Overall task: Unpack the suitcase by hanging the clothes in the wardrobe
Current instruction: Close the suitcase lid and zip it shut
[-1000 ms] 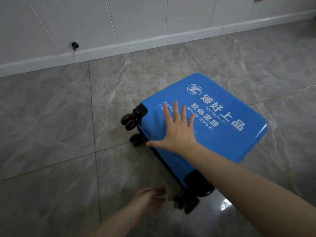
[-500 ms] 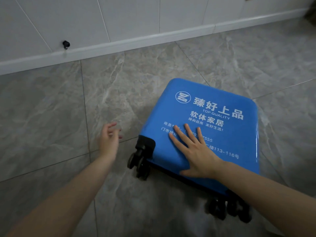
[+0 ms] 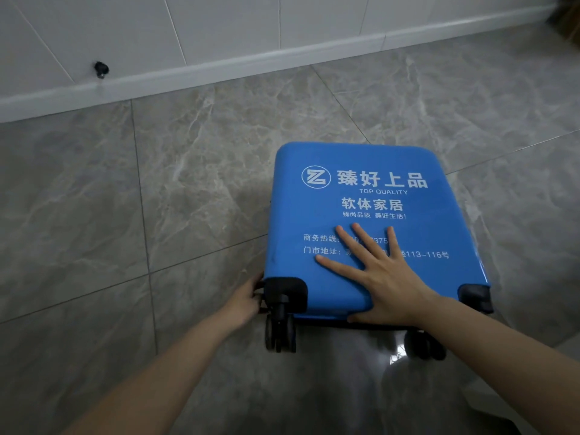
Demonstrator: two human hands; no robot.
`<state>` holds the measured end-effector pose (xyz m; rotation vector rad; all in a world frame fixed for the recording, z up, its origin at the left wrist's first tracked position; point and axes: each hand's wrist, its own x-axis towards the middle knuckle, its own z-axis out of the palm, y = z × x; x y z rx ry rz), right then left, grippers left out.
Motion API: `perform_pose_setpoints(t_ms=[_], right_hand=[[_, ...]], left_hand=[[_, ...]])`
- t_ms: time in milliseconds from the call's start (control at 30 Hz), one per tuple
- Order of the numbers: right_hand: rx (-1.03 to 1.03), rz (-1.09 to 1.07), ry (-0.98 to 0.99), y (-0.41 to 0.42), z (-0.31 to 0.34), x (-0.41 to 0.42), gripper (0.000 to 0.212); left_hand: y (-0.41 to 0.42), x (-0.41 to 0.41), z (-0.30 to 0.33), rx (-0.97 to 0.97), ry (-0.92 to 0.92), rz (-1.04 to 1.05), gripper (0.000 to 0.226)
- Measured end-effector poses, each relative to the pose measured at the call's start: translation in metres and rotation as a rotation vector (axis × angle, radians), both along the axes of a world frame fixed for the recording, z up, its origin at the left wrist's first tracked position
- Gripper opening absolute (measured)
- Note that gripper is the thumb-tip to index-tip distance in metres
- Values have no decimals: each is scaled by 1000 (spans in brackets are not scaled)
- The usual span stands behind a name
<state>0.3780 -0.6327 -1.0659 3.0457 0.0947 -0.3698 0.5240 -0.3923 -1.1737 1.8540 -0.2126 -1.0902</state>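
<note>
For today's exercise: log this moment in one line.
suitcase: closed, flat on floor | right hand: flat on top | left hand: at wheel corner

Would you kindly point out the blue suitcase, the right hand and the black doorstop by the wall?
blue suitcase (image 3: 370,158): head view, bare upper part of its top face.
right hand (image 3: 387,287): head view, back of the hand.
black doorstop (image 3: 101,69): head view, its knob.

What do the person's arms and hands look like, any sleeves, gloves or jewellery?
Both forearms are bare as far as the frame shows, with no sleeves in view. The left hand and right hand wear no gloves; no rings, watch or bracelet are visible.
</note>
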Motion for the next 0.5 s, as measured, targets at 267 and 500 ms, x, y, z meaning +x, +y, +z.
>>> perform_pose_setpoints(t_ms=[267, 500], right_hand=[[7, 2, -35, 3, 1, -4, 107], [36, -37, -105, 11, -7, -7, 103]], left_hand=[[14, 1, 0, 181, -520, -306, 27], [27, 0, 4, 342, -838, -415, 23]])
